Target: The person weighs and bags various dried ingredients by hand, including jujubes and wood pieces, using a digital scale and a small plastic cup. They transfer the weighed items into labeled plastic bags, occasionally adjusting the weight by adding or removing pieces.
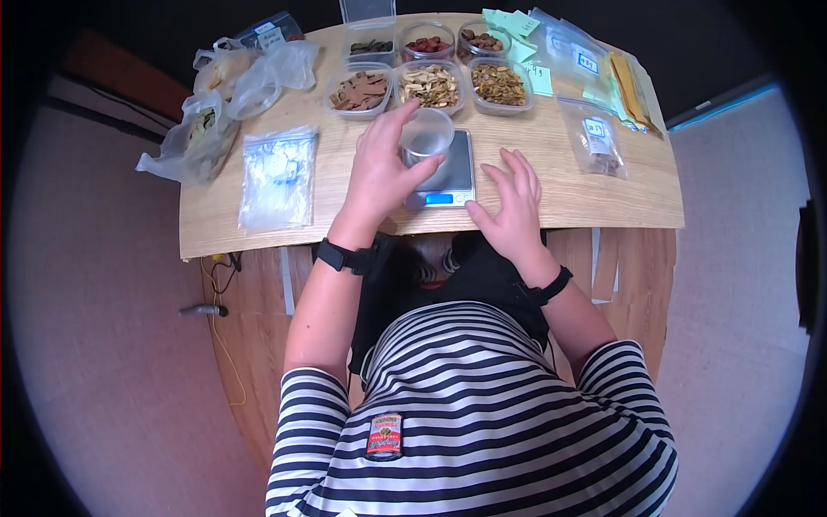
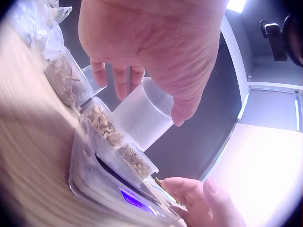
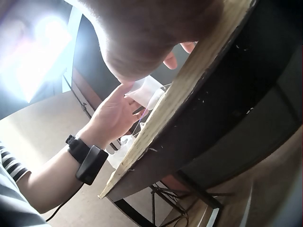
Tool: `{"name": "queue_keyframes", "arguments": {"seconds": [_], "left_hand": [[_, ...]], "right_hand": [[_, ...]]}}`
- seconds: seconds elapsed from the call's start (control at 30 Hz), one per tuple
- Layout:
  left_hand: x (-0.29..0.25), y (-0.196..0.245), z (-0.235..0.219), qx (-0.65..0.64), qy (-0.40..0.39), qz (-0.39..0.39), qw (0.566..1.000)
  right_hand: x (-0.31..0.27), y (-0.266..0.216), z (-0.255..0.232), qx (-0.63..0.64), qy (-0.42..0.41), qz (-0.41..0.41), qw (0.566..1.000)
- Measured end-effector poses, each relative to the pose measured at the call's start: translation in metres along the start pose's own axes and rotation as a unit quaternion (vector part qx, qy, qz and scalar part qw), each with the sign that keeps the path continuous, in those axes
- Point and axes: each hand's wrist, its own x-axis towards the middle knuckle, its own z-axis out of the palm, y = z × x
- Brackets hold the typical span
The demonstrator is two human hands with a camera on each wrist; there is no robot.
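Observation:
My left hand (image 1: 379, 168) holds a clear plastic cup (image 1: 428, 136) by its rim, thumb on one side and fingers on the other. Below the cup lies a flat digital scale (image 1: 458, 177) with a lit blue display (image 1: 439, 199); in the left wrist view the cup (image 2: 144, 113) appears upright and above the scale (image 2: 109, 189). Beside the scale's right edge, my right hand (image 1: 515, 207) has its fingers spread and relaxed, with nothing in them. The right wrist view shows the left hand (image 3: 113, 113) around the cup from the side.
Behind the scale stand plastic tubs of dried pieces, including brown bark-like strips (image 1: 360, 91), pale slices (image 1: 430, 86) and yellowish pieces (image 1: 500, 86). A zip bag (image 1: 278, 181) and plastic bags (image 1: 274, 79) lie left. Labelled bags (image 1: 593, 138) and green notes (image 1: 541, 80) lie right.

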Motion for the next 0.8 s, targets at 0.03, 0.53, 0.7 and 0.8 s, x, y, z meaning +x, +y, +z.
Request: {"name": "queue_keyframes", "arguments": {"seconds": [0.03,0.53,0.7,0.8], "left_hand": [[0.000,0.000,0.000,0.002,-0.017,-0.012,1.000],[-0.001,-0.001,0.008,0.017,-0.025,-0.001,1.000],[0.001,0.001,0.003,-0.005,-0.019,-0.017,1.000],[0.002,-0.001,0.004,-0.011,-0.004,-0.010,1.000]], "right_hand": [[0.000,-0.001,-0.001,-0.008,-0.009,-0.008,1.000],[-0.001,-0.014,-0.007,0.006,-0.060,-0.076,0.995],[-0.002,-0.016,-0.005,0.015,-0.056,-0.076,0.995],[-0.001,-0.020,-0.003,0.019,-0.053,-0.079,0.995]]}}
